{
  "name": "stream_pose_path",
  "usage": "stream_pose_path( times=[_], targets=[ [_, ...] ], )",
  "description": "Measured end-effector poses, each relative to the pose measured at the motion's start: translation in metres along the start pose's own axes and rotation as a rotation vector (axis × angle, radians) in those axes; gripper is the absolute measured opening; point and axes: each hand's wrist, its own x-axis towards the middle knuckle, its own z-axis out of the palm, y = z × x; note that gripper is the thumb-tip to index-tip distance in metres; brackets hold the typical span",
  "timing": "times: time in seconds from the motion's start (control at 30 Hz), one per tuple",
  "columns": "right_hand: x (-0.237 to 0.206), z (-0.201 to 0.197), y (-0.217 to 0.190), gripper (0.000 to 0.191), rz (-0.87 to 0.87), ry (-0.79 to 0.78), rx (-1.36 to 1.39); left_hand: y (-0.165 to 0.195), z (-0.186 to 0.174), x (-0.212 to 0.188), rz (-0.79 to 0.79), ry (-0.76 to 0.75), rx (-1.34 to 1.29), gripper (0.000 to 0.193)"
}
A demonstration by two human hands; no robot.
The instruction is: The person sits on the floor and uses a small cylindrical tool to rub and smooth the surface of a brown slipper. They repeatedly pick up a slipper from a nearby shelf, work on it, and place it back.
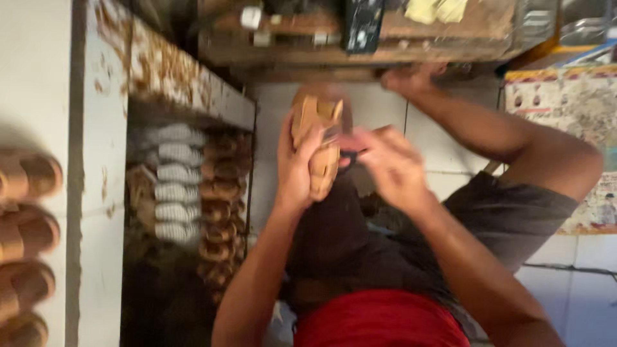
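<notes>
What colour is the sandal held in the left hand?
Tan, light brown sandal, seen blurred in the head view.

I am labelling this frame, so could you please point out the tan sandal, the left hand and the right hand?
tan sandal (319,112): head view, on its upper strap part.
left hand (294,168): head view, on the back of the hand.
right hand (390,164): head view, on the knuckles.
</notes>
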Motion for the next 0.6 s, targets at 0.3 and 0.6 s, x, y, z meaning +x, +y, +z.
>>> stream_pose_path(
  times=[0.3,0.6],
  targets=[
    [-0.002,-0.002,0.002,0.034,0.105,0.049,-0.004,0.002,-0.006,0.002,0.036,-0.048,-0.009,0.054],
    [0.005,0.003,0.026,0.032,-0.104,0.017,-0.042,-0.005,-0.001,0.002,0.024,-0.02,0.038,0.066]
  ],
)
